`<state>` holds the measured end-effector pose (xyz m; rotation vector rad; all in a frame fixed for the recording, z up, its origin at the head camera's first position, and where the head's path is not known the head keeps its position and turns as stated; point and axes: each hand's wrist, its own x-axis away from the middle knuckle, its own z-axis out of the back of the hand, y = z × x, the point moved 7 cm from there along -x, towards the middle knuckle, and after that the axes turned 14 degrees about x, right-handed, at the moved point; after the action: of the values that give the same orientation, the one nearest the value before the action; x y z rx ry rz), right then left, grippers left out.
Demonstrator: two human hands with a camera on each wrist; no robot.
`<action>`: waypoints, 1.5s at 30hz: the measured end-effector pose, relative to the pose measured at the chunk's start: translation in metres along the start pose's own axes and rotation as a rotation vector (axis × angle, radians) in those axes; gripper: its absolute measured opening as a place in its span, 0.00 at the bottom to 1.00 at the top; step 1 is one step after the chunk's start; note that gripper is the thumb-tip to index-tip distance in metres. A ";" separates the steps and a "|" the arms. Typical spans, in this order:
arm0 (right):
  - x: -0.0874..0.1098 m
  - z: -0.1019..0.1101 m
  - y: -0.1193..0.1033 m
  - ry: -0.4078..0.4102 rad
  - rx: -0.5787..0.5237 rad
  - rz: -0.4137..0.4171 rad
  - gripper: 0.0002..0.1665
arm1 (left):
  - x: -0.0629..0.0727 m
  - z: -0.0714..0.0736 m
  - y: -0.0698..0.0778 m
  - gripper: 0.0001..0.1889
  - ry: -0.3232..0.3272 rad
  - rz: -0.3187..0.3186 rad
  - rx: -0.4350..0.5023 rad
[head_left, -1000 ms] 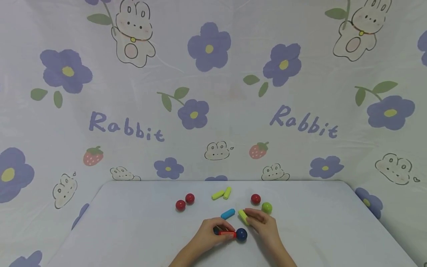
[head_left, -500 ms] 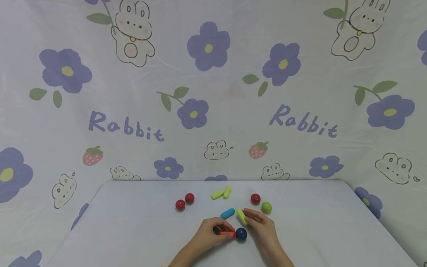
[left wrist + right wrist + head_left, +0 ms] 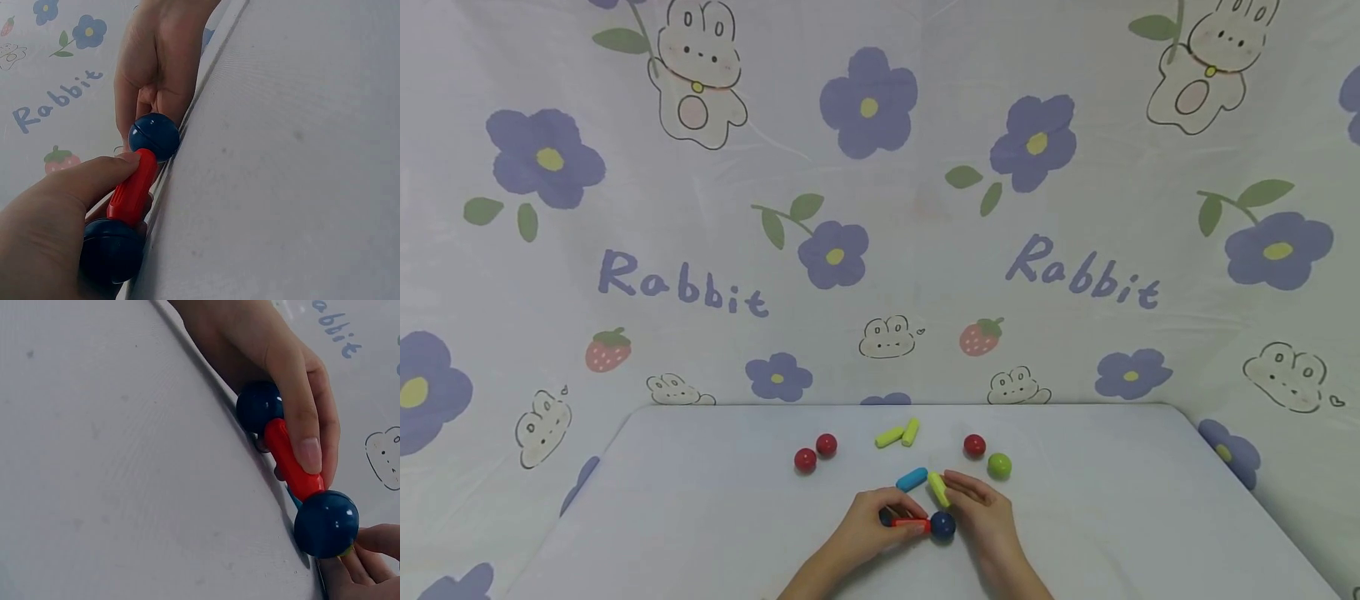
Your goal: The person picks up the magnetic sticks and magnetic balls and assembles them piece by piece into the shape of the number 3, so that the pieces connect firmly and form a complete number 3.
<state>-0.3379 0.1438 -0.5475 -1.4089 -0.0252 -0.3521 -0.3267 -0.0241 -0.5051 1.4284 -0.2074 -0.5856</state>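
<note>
My left hand (image 3: 874, 527) pinches a red rod (image 3: 912, 524) between thumb and fingers. A dark blue ball sits on each end of it; the right-hand ball (image 3: 943, 526) shows fully, and the other ball (image 3: 112, 251) is plainer in the left wrist view. Just right of this piece, my right hand (image 3: 991, 515) holds a yellow-green rod (image 3: 937, 488) at its fingertips, behind the right-hand ball. Only a sliver of the yellow-green rod (image 3: 347, 551) shows in the right wrist view. A light blue rod (image 3: 912, 479) lies behind my hands, close to the yellow-green rod.
Two red balls (image 3: 806, 461) lie at the back left of the white table (image 3: 700, 508). Two yellow-green rods (image 3: 890, 437) lie at the back middle. A red ball (image 3: 974, 446) and a green ball (image 3: 999, 466) are behind my right hand. A patterned curtain (image 3: 917, 208) hangs behind.
My right hand has moved slightly left with the yellow-green rod, closer to the light blue rod and the dark blue ball. The left hand and its piece have stayed nearly still.
</note>
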 end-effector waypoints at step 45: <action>0.008 -0.009 0.000 -0.059 -0.060 -0.019 0.26 | 0.002 0.001 0.010 0.08 0.002 -0.014 -0.017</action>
<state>-0.3316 0.1334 -0.5466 -1.4790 -0.0770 -0.3297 -0.3226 -0.0252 -0.4956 1.4148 -0.1905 -0.5959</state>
